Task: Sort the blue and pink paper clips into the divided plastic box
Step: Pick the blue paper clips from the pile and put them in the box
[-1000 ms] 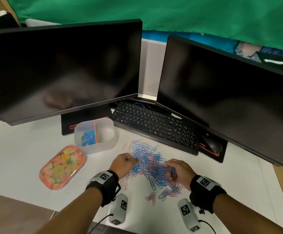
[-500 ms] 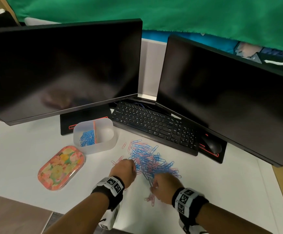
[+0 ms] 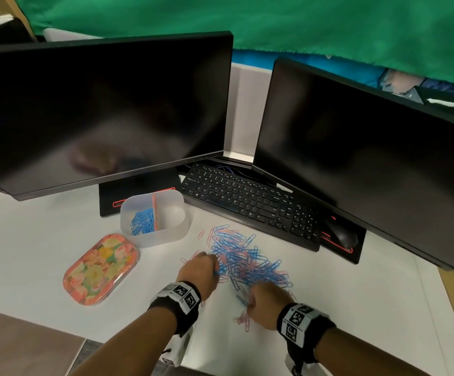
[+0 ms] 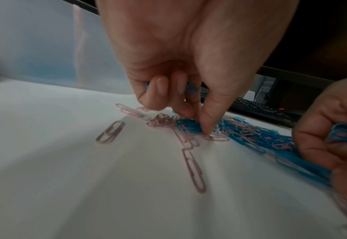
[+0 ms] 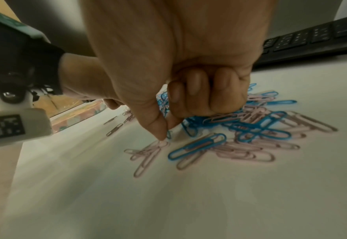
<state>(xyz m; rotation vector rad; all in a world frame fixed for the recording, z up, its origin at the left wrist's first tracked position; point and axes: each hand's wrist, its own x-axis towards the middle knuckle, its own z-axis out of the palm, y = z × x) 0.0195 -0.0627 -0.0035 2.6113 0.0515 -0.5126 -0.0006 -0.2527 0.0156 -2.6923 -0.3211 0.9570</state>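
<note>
Curling both hands' fingers [image 4: 207,122] around blue clips [image 4: 191,88], pile [image 3: 245,263] underneath.

Frosted, translucent plastic box [image 3: 154,229], smooth walls, pink divider. Paper clips [image 3: 243,263] blue and pink, smooth coated finish, slight sheen. Matt white table [image 3: 30,253]. At 9 o'clock of pile: glossy floral lid [image 3: 101,268]. At 12 o'clock: matt black plastic keyboard [image 3: 250,206]; glossy dark monitors [image 3: 104,109]. Rough green cloth [image 3: 274,23] behind.

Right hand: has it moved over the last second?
Yes. The right hand has pulled back toward the person and leftward, away from the keyboard, to the near edge of the clip pile.
</note>
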